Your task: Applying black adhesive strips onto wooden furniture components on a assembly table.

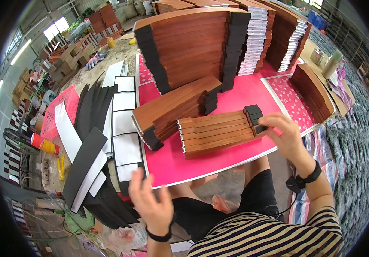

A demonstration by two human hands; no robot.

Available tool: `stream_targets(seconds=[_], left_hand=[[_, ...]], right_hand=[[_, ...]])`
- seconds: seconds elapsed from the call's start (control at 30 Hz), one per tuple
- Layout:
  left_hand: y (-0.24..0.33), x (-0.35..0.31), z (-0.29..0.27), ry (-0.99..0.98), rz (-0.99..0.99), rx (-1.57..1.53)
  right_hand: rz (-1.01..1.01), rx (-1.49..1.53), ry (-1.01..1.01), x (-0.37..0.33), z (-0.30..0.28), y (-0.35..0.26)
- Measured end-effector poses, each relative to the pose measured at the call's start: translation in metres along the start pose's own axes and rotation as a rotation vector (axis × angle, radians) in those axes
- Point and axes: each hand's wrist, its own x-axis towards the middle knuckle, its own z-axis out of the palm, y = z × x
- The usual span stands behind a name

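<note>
Head view: right hand (284,133) pinches a black end pad (259,129) on stacked wooden slats (218,132); left hand (152,205) open, empty, near white-backed strips (126,147).

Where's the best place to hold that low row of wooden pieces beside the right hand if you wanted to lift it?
Probably mid-length, from above, with a palm pressing each long side of the row of wooden pieces: it looks like several narrow pieces side by side, so squeezing across should keep them together. The far left corner is crowded by the angled stack.
</note>
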Motion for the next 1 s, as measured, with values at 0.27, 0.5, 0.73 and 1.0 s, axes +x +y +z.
stream_targets(seconds=[0.27,0.5,0.73,1.0], left_hand=[[0.120,0.043,0.105,-0.269,0.379,-0.272],[0.133,0.038,0.137,-0.365,0.407,-0.095],[0.133,0.030,0.136,-0.351,0.425,-0.046],[0.133,0.032,0.134,-0.358,0.419,-0.061]], right_hand=[[0.200,-0.046,-0.083,-0.016,-0.025,0.043],[0.121,0.150,-0.030,-0.015,-0.023,0.081],[0.090,0.281,-0.014,-0.024,-0.007,0.090],[0.075,0.242,0.010,-0.022,0.002,0.090]])
